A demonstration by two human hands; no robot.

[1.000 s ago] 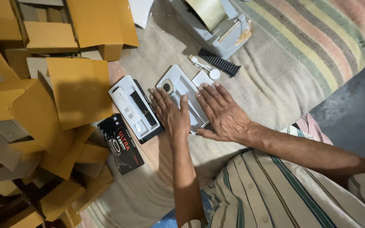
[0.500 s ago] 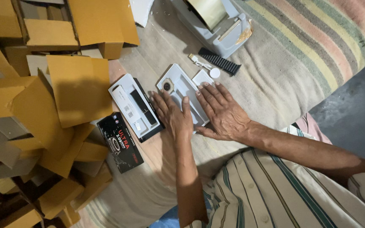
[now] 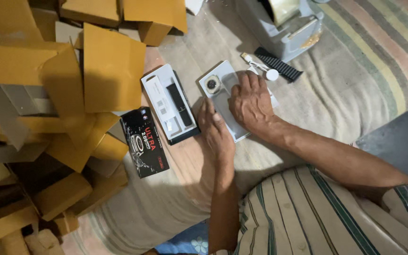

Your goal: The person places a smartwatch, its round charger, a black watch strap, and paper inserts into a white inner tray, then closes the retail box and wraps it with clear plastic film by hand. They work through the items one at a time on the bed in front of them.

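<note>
The right hand (image 3: 251, 101) has moved up the white plastic watch tray (image 3: 223, 97), pressing flat, grip released; the left hand (image 3: 216, 130) is steadying the tray's edge, fingers loose.

A striped mat (image 3: 374, 61) carried it all: white tray (image 3: 223, 101), open box (image 3: 170, 104), black lid (image 3: 143, 141), strap (image 3: 279, 65), yellow cartons (image 3: 112, 66) crowding its left edge.

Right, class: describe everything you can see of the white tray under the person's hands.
The white tray looks like moulded plastic, rectangular with rounded corners, lying flat and slanted on the beige cloth. A round watch face sits in a recess near its far end. The right hand presses flat on its middle; the left hand rests at its near left edge. Its remaining recesses are hidden.
</note>
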